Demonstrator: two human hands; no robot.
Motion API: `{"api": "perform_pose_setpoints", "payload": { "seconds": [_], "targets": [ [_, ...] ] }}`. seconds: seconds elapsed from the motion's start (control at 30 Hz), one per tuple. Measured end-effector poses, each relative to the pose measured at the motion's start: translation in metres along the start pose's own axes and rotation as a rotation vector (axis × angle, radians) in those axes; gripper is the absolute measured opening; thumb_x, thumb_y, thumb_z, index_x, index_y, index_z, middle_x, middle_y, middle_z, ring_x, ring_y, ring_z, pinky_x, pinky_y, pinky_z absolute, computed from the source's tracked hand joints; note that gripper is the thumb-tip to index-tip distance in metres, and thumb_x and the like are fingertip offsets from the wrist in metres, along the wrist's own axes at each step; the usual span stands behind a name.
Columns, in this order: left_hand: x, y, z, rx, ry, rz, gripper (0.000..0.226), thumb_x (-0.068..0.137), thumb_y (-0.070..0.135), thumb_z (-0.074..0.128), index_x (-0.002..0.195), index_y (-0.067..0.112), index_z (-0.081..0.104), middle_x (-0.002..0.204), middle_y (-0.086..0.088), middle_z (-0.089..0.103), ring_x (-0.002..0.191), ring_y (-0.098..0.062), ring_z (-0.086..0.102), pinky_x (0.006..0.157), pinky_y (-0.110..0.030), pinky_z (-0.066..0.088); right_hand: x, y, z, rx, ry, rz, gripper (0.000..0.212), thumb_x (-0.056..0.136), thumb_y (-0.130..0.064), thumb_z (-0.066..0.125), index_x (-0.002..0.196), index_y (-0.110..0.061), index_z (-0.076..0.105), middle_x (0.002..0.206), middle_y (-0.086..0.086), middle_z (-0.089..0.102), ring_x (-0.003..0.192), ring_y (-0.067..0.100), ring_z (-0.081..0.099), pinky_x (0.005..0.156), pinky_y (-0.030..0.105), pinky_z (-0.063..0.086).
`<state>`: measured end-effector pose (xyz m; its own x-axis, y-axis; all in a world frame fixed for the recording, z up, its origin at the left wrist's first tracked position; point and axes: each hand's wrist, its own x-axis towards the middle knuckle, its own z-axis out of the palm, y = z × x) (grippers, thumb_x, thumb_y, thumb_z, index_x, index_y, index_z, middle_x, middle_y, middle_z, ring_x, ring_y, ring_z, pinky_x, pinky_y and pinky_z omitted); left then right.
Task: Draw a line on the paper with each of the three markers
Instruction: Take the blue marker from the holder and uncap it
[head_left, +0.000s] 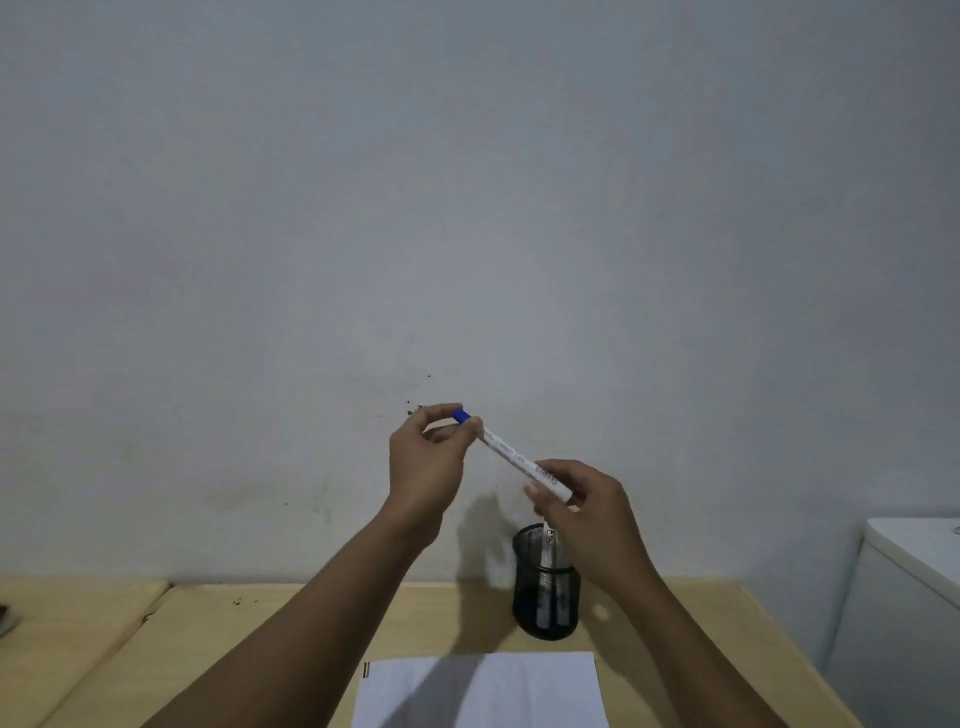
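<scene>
I hold a white marker with a blue cap (511, 454) up in the air, slanting down to the right. My left hand (428, 467) pinches the blue cap end with its fingertips. My right hand (582, 514) grips the lower end of the barrel. Below my right hand stands a black mesh pen cup (545, 587) with two more markers (548, 551) inside, partly hidden by my hand. A white sheet of paper (519, 691) lies on the wooden table (260, 623) at the near edge, between my forearms, partly in shadow.
A pale wall fills the view behind the table. A white appliance or cabinet (909, 597) stands to the right of the table. A dark object (5, 618) shows at the far left edge. A second wooden surface (67, 613) adjoins the table on the left.
</scene>
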<state>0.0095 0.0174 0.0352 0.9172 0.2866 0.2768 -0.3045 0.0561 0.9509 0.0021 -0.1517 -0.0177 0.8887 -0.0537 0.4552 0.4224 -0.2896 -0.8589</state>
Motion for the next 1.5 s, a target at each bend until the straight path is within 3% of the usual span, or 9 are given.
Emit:
{"api": "perform_pose_setpoints", "payload": {
  "seconds": [0.1,0.23,0.6,0.83,0.93,1.0,1.2,1.33,1.5],
  "targets": [
    [-0.011,0.012,-0.022,-0.045,0.006,-0.124,0.020,0.083,0.026,0.077,0.101,0.020,0.070,0.102,-0.004,0.072,0.083,-0.017,0.060,0.069,-0.030,0.043,-0.006,-0.024,0.004,0.438,0.065,0.093,0.014,0.089,-0.005,0.073,0.102,-0.007,0.075,0.075,0.006,0.073,0.068,0.021,0.070,0.064,0.029,0.059],
    [-0.035,0.017,-0.046,-0.037,-0.086,-0.241,0.025,0.080,0.032,0.078,0.101,0.019,0.073,0.102,-0.001,0.076,0.086,-0.018,0.061,0.071,-0.035,0.041,-0.019,-0.055,0.018,0.796,0.027,0.225,0.008,0.092,-0.011,0.068,0.096,-0.007,0.073,0.075,0.004,0.070,0.068,0.017,0.067,0.066,0.030,0.059],
    [-0.065,0.032,-0.079,-0.170,-0.031,-0.297,0.016,0.083,0.028,0.077,0.096,0.019,0.077,0.080,0.011,0.078,0.095,-0.013,0.065,0.080,-0.037,0.041,-0.050,-0.090,0.052,0.885,-0.068,0.193,0.006,0.089,0.000,0.069,0.091,0.004,0.073,0.087,0.020,0.078,0.087,0.033,0.075,0.084,0.034,0.063],
    [-0.056,0.027,-0.102,-0.170,0.092,-0.281,0.014,0.082,0.030,0.077,0.089,0.019,0.077,0.082,0.009,0.077,0.085,-0.012,0.061,0.077,-0.036,0.042,-0.061,-0.091,0.050,0.490,-0.106,-0.011,0.015,0.083,-0.006,0.079,0.098,-0.010,0.080,0.097,0.009,0.081,0.099,0.030,0.075,0.094,0.040,0.059],
    [-0.051,0.009,-0.120,-0.002,0.127,-0.093,0.008,0.084,0.021,0.076,0.091,0.017,0.076,0.072,0.011,0.075,0.080,-0.013,0.064,0.073,-0.028,0.048,-0.065,-0.081,0.051,0.530,-0.092,0.017,0.017,0.081,-0.004,0.081,0.098,-0.005,0.078,0.095,0.013,0.081,0.095,0.031,0.076,0.091,0.040,0.060],
    [-0.049,-0.013,-0.134,0.154,0.117,-0.035,0.008,0.082,0.019,0.078,0.090,0.020,0.076,0.070,0.009,0.076,0.081,-0.011,0.069,0.086,-0.034,0.054,-0.069,-0.070,0.054,0.526,-0.081,0.047,0.019,0.078,0.000,0.081,0.096,-0.005,0.078,0.091,0.012,0.081,0.087,0.024,0.075,0.086,0.035,0.061],
    [-0.045,-0.087,-0.168,0.787,0.082,-0.008,0.009,0.080,0.035,0.075,0.087,0.038,0.070,0.077,0.024,0.067,0.082,-0.003,0.060,0.088,-0.037,0.037,-0.083,-0.032,0.073,0.608,-0.071,0.186,0.018,0.080,0.008,0.076,0.097,0.002,0.073,0.081,0.014,0.079,0.082,0.027,0.075,0.075,0.027,0.062],
    [-0.046,-0.114,-0.179,0.946,0.013,-0.026,0.009,0.082,0.034,0.072,0.086,0.039,0.066,0.078,0.023,0.065,0.077,0.001,0.054,0.079,-0.035,0.025,-0.086,-0.010,0.083,0.617,-0.081,0.252,0.019,0.080,0.011,0.075,0.097,0.003,0.072,0.082,0.015,0.078,0.082,0.027,0.075,0.076,0.028,0.063],
    [-0.045,-0.138,-0.183,0.963,-0.018,-0.039,0.011,0.079,0.038,0.070,0.090,0.038,0.066,0.081,0.024,0.066,0.097,-0.012,0.058,0.072,-0.028,0.017,-0.084,0.005,0.091,0.544,-0.117,0.278,0.022,0.077,0.010,0.078,0.094,-0.004,0.074,0.083,0.012,0.080,0.082,0.023,0.076,0.075,0.027,0.062]
  ]
}}
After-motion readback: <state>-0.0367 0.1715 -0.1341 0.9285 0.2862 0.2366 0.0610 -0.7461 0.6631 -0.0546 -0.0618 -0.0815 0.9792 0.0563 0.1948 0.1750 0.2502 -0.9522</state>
